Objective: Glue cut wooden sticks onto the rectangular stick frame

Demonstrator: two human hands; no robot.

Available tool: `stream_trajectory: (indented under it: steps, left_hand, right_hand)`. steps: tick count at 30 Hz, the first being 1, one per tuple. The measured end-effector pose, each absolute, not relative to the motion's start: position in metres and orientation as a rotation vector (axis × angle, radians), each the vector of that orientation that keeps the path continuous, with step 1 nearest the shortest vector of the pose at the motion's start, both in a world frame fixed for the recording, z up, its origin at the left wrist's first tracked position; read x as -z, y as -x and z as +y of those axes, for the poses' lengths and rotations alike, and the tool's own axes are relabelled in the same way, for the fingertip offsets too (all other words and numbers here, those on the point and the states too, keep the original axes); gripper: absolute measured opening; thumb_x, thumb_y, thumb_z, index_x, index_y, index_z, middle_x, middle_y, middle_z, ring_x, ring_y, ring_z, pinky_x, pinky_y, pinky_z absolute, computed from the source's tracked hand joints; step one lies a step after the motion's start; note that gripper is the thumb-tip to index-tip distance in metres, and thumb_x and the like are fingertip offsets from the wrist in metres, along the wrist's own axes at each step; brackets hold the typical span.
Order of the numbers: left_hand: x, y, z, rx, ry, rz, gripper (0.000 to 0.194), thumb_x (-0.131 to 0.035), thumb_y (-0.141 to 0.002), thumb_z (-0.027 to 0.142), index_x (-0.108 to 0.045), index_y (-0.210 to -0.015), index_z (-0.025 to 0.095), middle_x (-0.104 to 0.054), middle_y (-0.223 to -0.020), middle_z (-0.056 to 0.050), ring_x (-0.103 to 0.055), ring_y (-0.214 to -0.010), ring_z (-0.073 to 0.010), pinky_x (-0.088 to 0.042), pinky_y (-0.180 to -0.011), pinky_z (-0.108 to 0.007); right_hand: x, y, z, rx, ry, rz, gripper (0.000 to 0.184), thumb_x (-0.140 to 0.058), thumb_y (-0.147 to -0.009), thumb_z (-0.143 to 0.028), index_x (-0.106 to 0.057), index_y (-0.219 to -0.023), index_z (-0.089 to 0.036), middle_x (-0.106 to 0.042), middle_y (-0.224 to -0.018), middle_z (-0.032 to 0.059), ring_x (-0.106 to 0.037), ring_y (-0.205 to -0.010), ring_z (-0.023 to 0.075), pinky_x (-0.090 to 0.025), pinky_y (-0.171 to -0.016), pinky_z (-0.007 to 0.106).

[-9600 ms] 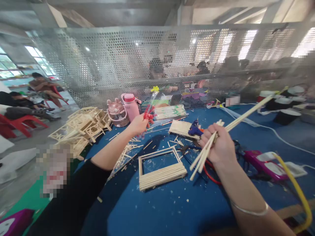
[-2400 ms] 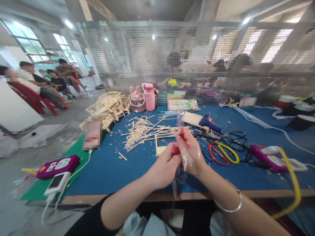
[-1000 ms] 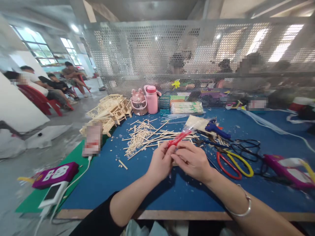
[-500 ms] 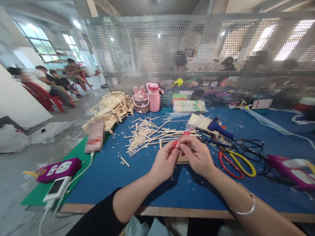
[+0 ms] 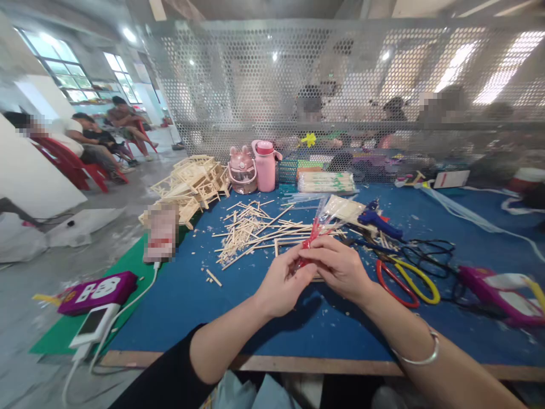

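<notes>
left fingers (image 5: 293, 260), right fingers (image 5: 330, 253) — pinched round red plastic (image 5: 312, 236) | partly hiding wooden frame (image 5: 276, 247) | sticks (image 5: 244, 230) left — scissors (image 5: 403, 279) right

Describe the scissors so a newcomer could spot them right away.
On the blue table, find the wearer's right hand. The scissors lie between it and the purple power strip farther right, set apart by one red handle loop and one yellow.

I put long sticks (image 5: 293, 230) from right fingers (image 5: 330, 250) onto bench (image 5: 315, 341) | right joined left fingers (image 5: 293, 258) on red wrapper (image 5: 314, 230)
</notes>
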State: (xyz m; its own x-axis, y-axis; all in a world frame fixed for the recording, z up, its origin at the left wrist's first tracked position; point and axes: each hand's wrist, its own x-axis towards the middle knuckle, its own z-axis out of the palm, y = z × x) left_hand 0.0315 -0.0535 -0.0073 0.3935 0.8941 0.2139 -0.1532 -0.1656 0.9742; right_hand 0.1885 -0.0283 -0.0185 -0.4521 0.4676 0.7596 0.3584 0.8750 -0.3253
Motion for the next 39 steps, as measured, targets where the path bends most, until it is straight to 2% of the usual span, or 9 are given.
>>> stream_trajectory:
  steps: [6,10,13,17,22,28,34,37,39]
  left_hand:
    - [0.015,-0.033,-0.049,-0.994,-1.082,0.714,0.04,-0.045,-0.083,0.059,-0.048,-0.083,0.019,-0.026,-0.051,0.01,-0.018,-0.039,-0.0038,-0.016,-0.035,-0.014]
    - [0.016,-0.038,-0.047,-1.02,-1.049,0.728,0.034,-0.055,-0.08,0.052,-0.049,-0.089,0.02,-0.04,-0.056,0.009,-0.031,-0.04,-0.0039,-0.027,-0.036,-0.014]
    - [0.015,-0.039,-0.046,-1.095,-1.076,0.761,0.033,-0.058,-0.079,0.048,-0.056,-0.089,0.016,-0.053,-0.067,0.004,-0.048,-0.054,-0.0062,-0.042,-0.051,-0.018]
    - [0.016,-0.039,-0.046,-1.169,-1.097,0.827,0.03,-0.067,-0.074,0.04,-0.062,-0.085,0.012,-0.058,-0.066,0.001,-0.051,-0.059,-0.0072,-0.042,-0.059,-0.019]
    - [0.017,-0.042,-0.049,-1.23,-0.995,0.808,0.029,-0.07,-0.072,0.033,-0.047,-0.076,0.016,-0.06,-0.062,0.002,-0.056,-0.057,-0.0085,-0.044,-0.058,-0.02]
    - [0.015,-0.036,-0.049,-1.215,-1.278,0.877,0.044,-0.059,-0.081,0.032,-0.041,-0.119,0.022,-0.059,-0.075,0.003,-0.056,-0.055,-0.0089,-0.046,-0.055,-0.022]
    - [0.017,-0.03,-0.047,-1.078,-1.802,0.937,0.034,-0.047,-0.087,0.026,-0.056,-0.119,0.019,-0.063,-0.11,-0.007,-0.059,-0.096,-0.0196,-0.046,-0.087,-0.032]
    - [0.019,-0.031,-0.045,-1.211,-1.746,0.939,0.044,-0.05,-0.086,0.025,-0.048,-0.13,0.022,-0.054,-0.128,-0.006,-0.051,-0.116,-0.0217,-0.038,-0.1,-0.034]
    - [0.021,-0.031,-0.044,-1.261,-1.645,0.947,0.05,-0.052,-0.085,0.027,-0.044,-0.134,0.024,-0.06,-0.119,-0.006,-0.058,-0.104,-0.0203,-0.045,-0.091,-0.033]
  right_hand:
    - [0.015,-0.183,-0.03,-0.319,0.649,-1.93,0.02,-0.051,-0.086,-0.013,-0.065,-0.096,-0.022,-0.065,-0.086,0.0049,-0.06,-0.081,0.015,-0.049,-0.073,0.028]
    - [0.014,-0.18,-0.031,-0.509,0.712,-1.8,0.014,-0.05,-0.087,-0.018,-0.063,-0.087,-0.021,-0.063,-0.079,0.0027,-0.059,-0.074,0.0139,-0.047,-0.069,0.027]
    - [0.015,-0.181,-0.032,-0.66,0.764,-1.736,0.015,-0.048,-0.089,-0.022,-0.061,-0.082,-0.02,-0.06,-0.073,0.0008,-0.056,-0.067,0.0123,-0.045,-0.064,0.025]
    - [0.016,-0.182,-0.033,-0.794,0.789,-1.703,0.018,-0.049,-0.089,-0.026,-0.06,-0.077,-0.019,-0.058,-0.07,0.0001,-0.054,-0.064,0.0118,-0.044,-0.062,0.025]
    - [0.017,-0.178,-0.033,-0.991,0.782,-1.6,0.018,-0.049,-0.089,-0.031,-0.058,-0.078,-0.019,-0.055,-0.067,-0.0014,-0.051,-0.057,0.0106,-0.042,-0.056,0.024]
    - [0.015,-0.182,-0.03,-1.043,0.77,-1.626,0.022,-0.05,-0.088,-0.032,-0.056,-0.072,-0.018,-0.047,-0.061,-0.0033,-0.042,-0.056,0.0093,-0.036,-0.056,0.023]
    - [0.014,-0.186,-0.029,-1.13,0.747,-1.704,0.024,-0.052,-0.086,-0.031,-0.056,-0.068,-0.017,-0.054,-0.069,-0.0007,-0.048,-0.066,0.0114,-0.04,-0.065,0.025]
    - [0.012,-0.183,-0.031,-1.228,0.701,-1.566,0.008,-0.058,-0.082,-0.025,-0.056,-0.088,-0.02,-0.054,-0.072,-0.0026,-0.049,-0.065,0.0099,-0.041,-0.063,0.023]
    - [0.01,-0.18,-0.031,-1.39,0.58,-1.431,0.031,-0.065,-0.075,-0.02,-0.049,-0.101,-0.025,-0.056,-0.079,-0.0033,-0.053,-0.066,0.0097,-0.043,-0.062,0.023]
